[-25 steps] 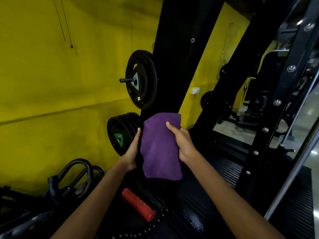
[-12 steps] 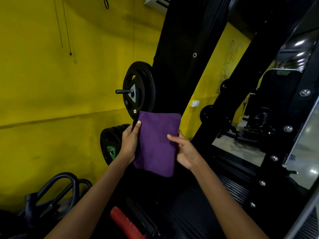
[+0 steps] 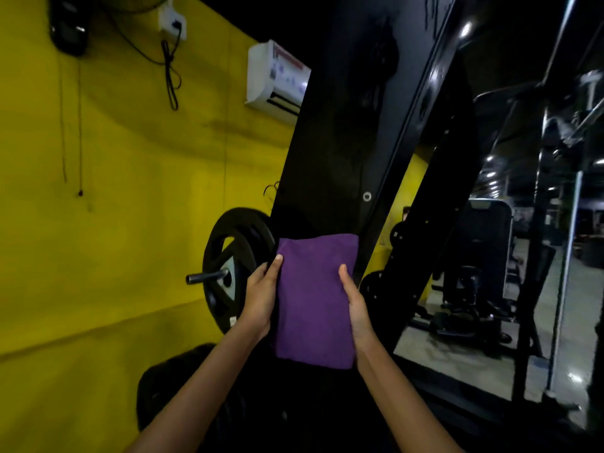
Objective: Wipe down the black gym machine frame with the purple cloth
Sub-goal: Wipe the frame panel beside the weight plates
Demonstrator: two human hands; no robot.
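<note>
A folded purple cloth (image 3: 315, 302) lies flat against the broad black frame upright (image 3: 346, 132), a little below the middle of the frame. The left hand (image 3: 260, 297) grips its left edge and the right hand (image 3: 354, 305) its right edge; on each, the thumb lies on the front of the cloth while the fingers curl out of sight behind it.

Just left of the upright, a black weight plate (image 3: 228, 256) hangs on a peg (image 3: 206, 276) that juts toward the yellow wall (image 3: 130, 223). High on that wall, at the upper middle, sits a white air conditioner (image 3: 274, 80), with a socket (image 3: 173, 22) and dangling black cable (image 3: 171, 70) to its left. A second slanted black beam (image 3: 434, 204) crosses right of the cloth. Beyond it, dim gym machines (image 3: 474, 263) stand on the pale floor (image 3: 575, 308) at the right.
</note>
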